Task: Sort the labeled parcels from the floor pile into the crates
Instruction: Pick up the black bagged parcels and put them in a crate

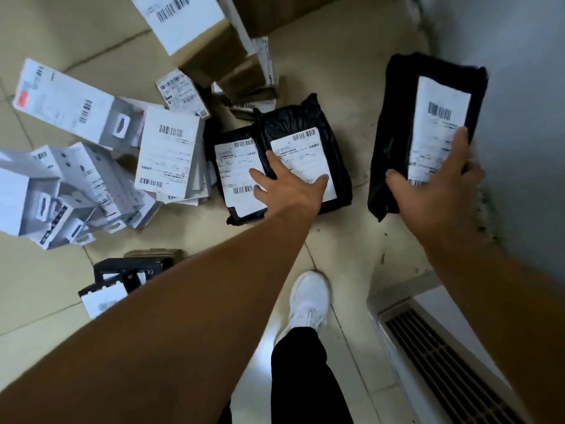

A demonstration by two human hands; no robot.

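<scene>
Held parcel: the held parcel point(397, 123) is a black poly bag, up off the floor point(351, 71) on my right, close to the grey wall point(519, 148).
Its axis: the long side runs away from me, near end in my grip and far end pointing up the frame. The white label faces me, with its barcode towards the far end.
Right hand: my right hand point(434, 191) grips the near end of the held parcel, thumb on the black left edge and fingers laid across the label.
Floor parcel: the floor parcel point(305, 117) is another black bag, lying flat with its label up. Its long axis also runs away from me, tilted a little to the left, and its knotted end is farthest off.
Left hand: my left hand point(287, 185) is spread wide with straight fingers. The fingertips rest on the floor parcel's label and curl round nothing.
Neighbour: a second black parcel point(232, 166) lies touching its left side, partly under it, label up.
Pile: white boxes point(168, 154) with barcodes are heaped to the left, and a cardboard box point(198, 35) lies beyond them.
Below: my white shoe point(308, 298) is on the tiles, with a vent grille point(443, 362) at the right.
</scene>
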